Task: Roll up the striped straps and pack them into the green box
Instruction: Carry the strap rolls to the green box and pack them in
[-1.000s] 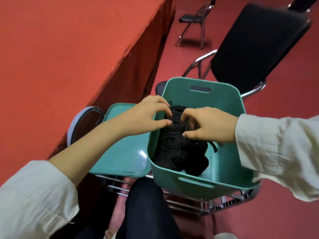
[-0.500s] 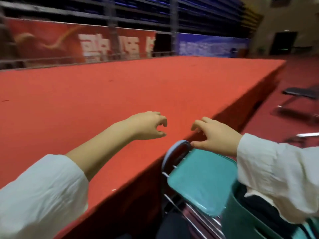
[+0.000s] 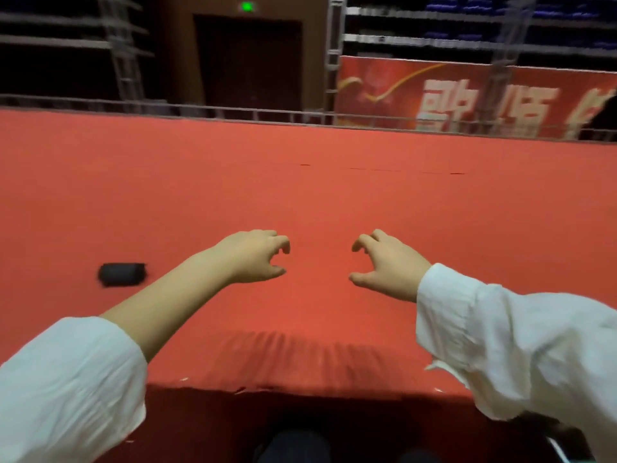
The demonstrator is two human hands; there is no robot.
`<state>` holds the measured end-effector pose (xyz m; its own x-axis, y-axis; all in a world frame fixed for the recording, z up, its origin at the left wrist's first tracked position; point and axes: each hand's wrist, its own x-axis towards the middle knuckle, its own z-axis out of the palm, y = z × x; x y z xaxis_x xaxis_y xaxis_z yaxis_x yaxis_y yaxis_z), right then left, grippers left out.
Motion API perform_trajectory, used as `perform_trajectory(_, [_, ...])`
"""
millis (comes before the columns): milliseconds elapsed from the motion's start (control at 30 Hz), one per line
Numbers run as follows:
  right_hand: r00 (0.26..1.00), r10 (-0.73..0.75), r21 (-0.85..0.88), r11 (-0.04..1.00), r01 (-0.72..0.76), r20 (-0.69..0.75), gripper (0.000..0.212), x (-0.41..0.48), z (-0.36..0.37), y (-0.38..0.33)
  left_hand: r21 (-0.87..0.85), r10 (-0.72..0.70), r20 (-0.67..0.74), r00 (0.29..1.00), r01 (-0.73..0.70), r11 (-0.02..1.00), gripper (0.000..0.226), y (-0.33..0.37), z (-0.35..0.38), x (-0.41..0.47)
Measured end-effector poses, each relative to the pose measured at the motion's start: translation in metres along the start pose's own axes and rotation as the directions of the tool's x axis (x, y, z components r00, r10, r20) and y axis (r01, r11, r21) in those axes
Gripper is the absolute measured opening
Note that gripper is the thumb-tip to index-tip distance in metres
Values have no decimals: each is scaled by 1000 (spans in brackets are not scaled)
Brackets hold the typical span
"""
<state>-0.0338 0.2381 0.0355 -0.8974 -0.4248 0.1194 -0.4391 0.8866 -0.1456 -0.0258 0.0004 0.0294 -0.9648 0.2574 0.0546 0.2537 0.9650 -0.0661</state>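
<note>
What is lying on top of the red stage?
One dark roll lies on the red stage, left of the left hand. White sleeves cover its near corners.

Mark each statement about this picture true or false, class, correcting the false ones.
1. The bare left hand and the bare right hand hold nothing. True.
2. The dark rolled fabric strap lies right of the right hand. False: it lies on the red carpeted platform, left of the left forearm.
3. The two hands touch each other. False: bare carpet shows between them.
4. A red banner with pale characters hangs beyond the platform, at the right. True.
</note>
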Motion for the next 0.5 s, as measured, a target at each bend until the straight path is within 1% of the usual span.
perform_trajectory(100, [994,-107,21,994,106,32,54,46,27,-57,28,-134,17,991,134,991,42,-62,20,-31])
perform_trajectory(200, [978,-199,55,979,196,62,54,87,55,-113,82,-229,55,972,224,971,43,-118,41,-57])
perform_trajectory(333, [948,-308,118,948,297,87,53,134,95,-187,135,-294,86,952,281,950,43,-187,69,-81])
perform_trajectory(500, [909,-394,177,912,369,136,53,187,146,-267,121,-358,89,929,347,930,47,-259,100,-92])
